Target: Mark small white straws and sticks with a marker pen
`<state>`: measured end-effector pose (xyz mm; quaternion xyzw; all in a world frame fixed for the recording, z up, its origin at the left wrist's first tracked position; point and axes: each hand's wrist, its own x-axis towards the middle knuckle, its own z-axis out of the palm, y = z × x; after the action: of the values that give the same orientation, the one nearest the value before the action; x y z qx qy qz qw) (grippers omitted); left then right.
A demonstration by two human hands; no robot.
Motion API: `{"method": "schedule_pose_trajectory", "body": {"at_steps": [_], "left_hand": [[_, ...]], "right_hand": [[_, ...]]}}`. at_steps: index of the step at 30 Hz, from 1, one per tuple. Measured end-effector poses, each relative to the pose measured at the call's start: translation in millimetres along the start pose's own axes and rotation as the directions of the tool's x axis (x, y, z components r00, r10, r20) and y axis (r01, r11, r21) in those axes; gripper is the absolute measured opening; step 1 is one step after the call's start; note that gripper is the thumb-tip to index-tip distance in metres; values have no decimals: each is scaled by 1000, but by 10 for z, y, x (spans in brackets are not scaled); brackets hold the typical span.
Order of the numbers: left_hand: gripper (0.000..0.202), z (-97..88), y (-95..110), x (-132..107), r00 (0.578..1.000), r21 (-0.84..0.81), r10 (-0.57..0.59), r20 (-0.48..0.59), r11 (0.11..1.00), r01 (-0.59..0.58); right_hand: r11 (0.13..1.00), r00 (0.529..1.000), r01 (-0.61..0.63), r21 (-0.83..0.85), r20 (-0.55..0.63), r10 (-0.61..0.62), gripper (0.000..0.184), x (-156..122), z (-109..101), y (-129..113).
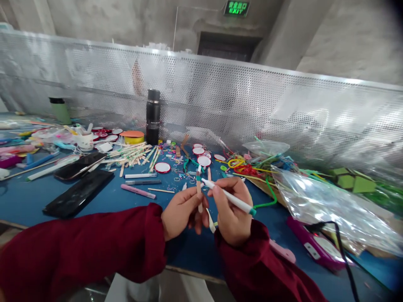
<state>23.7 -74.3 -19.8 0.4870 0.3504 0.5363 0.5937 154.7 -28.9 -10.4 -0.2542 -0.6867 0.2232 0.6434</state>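
Observation:
Between the thumb and fingers of my left hand (pixel 185 209) a wooden craft stick (pixel 199 188) is held upright. Its upper part carries a dark green band and a white tip. My right hand (pixel 233 205) grips a white marker (pixel 234 198) with a green end, its tip close to the stick's coloured part; whether they touch I cannot tell. Another stick-like piece (pixel 209 173) shows just behind the hands. Left of my hands lie a pink pen (pixel 138 191), a grey pen (pixel 143 182) and a white pen (pixel 140 175) on the blue table.
A pile of craft sticks (pixel 135 153) lies near a black bottle (pixel 153 117). Two dark phones (pixel 78 193) rest at the left. Round red-rimmed lids (pixel 162 167) are scattered about. Clear plastic bags (pixel 330 209) and a purple device (pixel 317 245) with a black cable occupy the right. A perforated metal screen (pixel 252 100) stands behind.

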Motion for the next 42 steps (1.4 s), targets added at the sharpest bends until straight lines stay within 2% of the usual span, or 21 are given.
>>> {"method": "schedule_pose_trajectory", "body": {"at_steps": [5,9,15,42], "left_hand": [[50,-13,0,0,995,57,67,-73,996,-63],[51,-5,13,10,976,74,124,-180,991,-112],[52,-1,18,-6,991,121,86,-99,990,-73],[51,13,5,-40,991,133,123,-55,984,-115]], "right_hand": [[971,980,197,-134,-10,-201,7,0,-30,-18],[948,961,272,-165,-5,-276,10,18,-18,-88],[938,956,289,-190,6,-293,12,25,-21,-107],[939,964,263,-223,39,-261,9,12,-23,-60]]}}
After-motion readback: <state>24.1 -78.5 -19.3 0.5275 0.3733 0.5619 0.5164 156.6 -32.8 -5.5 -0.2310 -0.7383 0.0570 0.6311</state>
